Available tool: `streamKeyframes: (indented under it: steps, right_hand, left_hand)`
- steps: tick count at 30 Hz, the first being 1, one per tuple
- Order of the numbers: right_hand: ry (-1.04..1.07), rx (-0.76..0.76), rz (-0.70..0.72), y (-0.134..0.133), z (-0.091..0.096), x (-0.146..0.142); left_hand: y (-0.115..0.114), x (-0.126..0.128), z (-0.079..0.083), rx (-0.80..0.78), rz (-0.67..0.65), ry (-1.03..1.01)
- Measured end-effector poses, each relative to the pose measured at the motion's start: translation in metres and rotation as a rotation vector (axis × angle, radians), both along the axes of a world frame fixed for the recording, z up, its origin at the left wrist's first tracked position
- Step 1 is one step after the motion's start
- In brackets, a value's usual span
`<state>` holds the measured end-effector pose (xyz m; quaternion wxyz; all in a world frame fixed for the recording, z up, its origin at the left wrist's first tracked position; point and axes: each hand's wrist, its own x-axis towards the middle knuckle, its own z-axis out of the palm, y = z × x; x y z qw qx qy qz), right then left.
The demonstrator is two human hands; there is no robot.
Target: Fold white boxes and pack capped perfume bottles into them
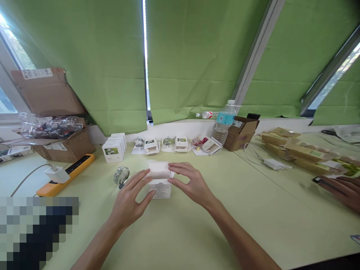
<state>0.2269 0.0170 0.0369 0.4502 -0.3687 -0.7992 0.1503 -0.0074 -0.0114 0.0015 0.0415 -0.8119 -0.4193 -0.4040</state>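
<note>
A small white carton (160,180) stands upright on the pale green table (180,232) with its top flap open. My left hand (129,200) rests against its left side, fingers on the flap edge. My right hand (191,182) grips the right side and the top flap with thumb and fingers. A round glass bottle (121,175) lies on the table just left of my left hand.
Behind stand a stack of white boxes (114,148), several open cartons with glass bottles (168,143), a water bottle (224,123) and a brown box (242,133). A yellow power strip (67,174) lies left. Another person's hand (341,191) is at the right edge.
</note>
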Motion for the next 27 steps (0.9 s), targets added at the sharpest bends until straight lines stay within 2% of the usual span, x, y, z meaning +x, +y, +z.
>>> streamKeyframes:
  steps: [17, 27]
  right_hand:
    - [-0.043, -0.210, 0.024, -0.0008, 0.0017, 0.0040]
    - [-0.032, -0.233, 0.067, 0.0012, -0.0009, 0.0038]
  left_hand:
    - [-0.0035, -0.0055, 0.0082, -0.074, -0.056, 0.154]
    - [-0.0022, -0.0062, 0.0072, -0.064, -0.035, 0.161]
